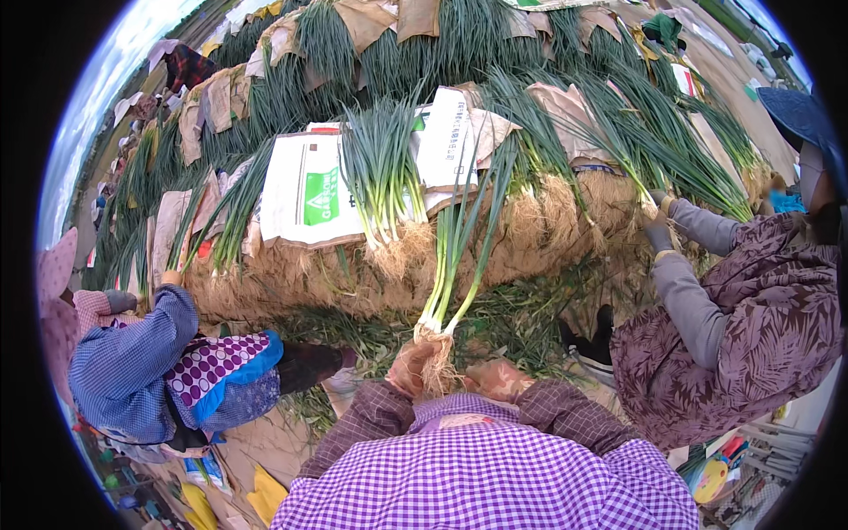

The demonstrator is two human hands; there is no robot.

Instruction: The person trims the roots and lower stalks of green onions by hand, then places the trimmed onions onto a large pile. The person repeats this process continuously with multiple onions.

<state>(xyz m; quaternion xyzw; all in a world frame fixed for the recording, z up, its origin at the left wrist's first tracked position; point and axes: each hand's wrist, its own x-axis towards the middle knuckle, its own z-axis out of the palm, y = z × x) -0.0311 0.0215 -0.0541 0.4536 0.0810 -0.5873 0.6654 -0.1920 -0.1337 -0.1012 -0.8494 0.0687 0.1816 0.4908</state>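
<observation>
A small bunch of green onions (445, 291), roots towards me, lies across the near edge of a long pile of green onions. My left hand (412, 366), in a soiled glove, is closed around its root end, and brown roots hang beside the fingers. To the right, near my waist, is my right hand (498, 379), also gloved; its fingers are partly hidden and I cannot tell if it holds anything. Just beyond, a thicker bunch of green onions (391, 179) rests on the pile, between a white printed sack (281, 192) and another white sack (445, 142).
Close on the left a person in a blue checked jacket (126, 371) works at the pile; on the right a person in a patterned apron (748, 331) handles onions. Loose green leaves (523, 324) litter the ground below the pile. More onion rows (464, 40) stand behind.
</observation>
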